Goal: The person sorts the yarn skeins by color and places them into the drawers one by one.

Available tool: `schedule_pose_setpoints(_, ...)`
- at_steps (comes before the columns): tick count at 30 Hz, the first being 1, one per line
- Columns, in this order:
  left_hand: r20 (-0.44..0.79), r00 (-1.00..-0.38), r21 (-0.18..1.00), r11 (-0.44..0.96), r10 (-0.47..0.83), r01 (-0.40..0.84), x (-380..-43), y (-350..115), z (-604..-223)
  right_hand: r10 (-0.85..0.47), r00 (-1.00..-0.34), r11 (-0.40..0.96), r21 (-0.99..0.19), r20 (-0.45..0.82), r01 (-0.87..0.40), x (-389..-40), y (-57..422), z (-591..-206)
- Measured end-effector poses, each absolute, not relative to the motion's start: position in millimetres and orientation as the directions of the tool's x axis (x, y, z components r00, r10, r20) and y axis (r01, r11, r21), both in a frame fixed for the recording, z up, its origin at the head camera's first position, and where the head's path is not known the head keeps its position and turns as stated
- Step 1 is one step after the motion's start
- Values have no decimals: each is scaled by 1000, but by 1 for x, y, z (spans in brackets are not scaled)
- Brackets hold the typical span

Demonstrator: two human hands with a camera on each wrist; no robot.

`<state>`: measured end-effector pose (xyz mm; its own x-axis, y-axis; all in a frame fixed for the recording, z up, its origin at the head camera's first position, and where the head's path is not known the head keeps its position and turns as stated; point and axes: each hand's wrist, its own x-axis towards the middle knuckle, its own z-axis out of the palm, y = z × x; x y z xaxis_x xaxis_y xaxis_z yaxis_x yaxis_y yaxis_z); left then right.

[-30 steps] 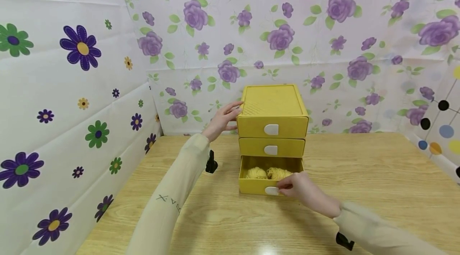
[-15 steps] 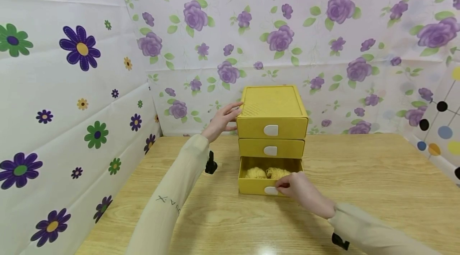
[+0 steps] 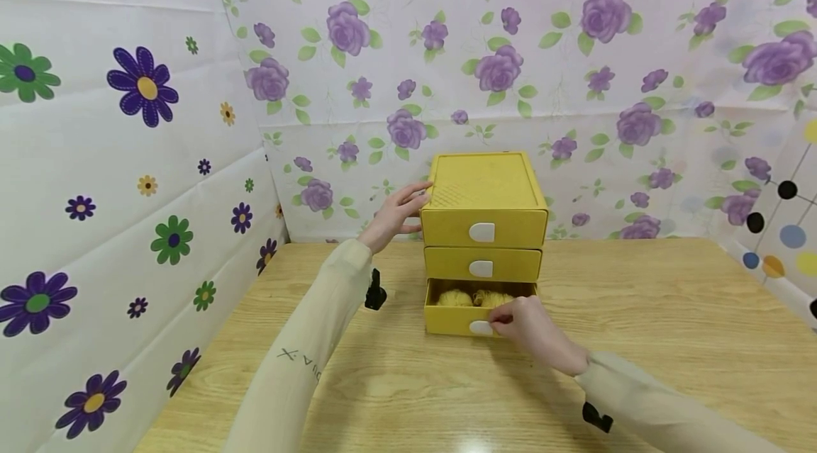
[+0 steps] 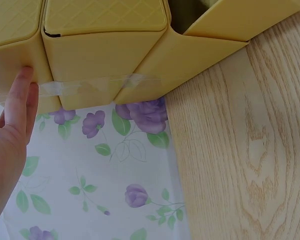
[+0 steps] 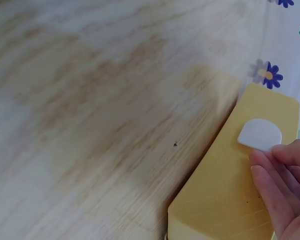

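Observation:
A yellow cabinet (image 3: pixel 485 183) of three stacked drawers stands on the table. Its bottom drawer (image 3: pixel 447 321) is partly pulled out, and two balls of yellow yarn (image 3: pixel 454 298) lie inside. With thumb and fingertips my right hand (image 3: pixel 535 334) pinches the edge of this drawer's white handle (image 3: pixel 480 327); the right wrist view shows the same handle (image 5: pixel 260 133) at the fingertips. My left hand (image 3: pixel 394 217) rests against the cabinet's upper left side with extended fingers. In the left wrist view, fingertips of that hand (image 4: pixel 15 117) touch the cabinet's side wall (image 4: pixel 90 60).
The wooden table (image 3: pixel 383 382) spreads around the cabinet. Behind it hangs a cloth with purple roses (image 3: pixel 357 113), and a flowered cloth (image 3: pixel 128 176) covers the left side. The upper drawer (image 3: pixel 447 227) and middle drawer (image 3: pixel 447 264) are closed.
The bottom drawer has slid a little inward over the last half second, and my right hand has moved with it, still at the handle. My left hand keeps its place.

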<state>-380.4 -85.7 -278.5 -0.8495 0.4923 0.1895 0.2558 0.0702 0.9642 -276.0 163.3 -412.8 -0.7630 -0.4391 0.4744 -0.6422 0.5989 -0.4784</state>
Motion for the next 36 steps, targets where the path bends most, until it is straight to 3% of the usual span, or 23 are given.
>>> schedule_pose_setpoints(10,187,-851,966,68,491,251,-377,-85,-277,-396,-764,597,-489,509,-635,-289,165,-417)
schedule_pose_setpoints(18,190,-851,966,63,489,252,-379,-85,-278,-334,-819,596,-568,467,-568,-295,166,-421)
schedule_pose_setpoints(36,189,-849,968,53,494,246,-378,-86,-277,-260,-815,576,-594,518,-561,-311,167,-428)
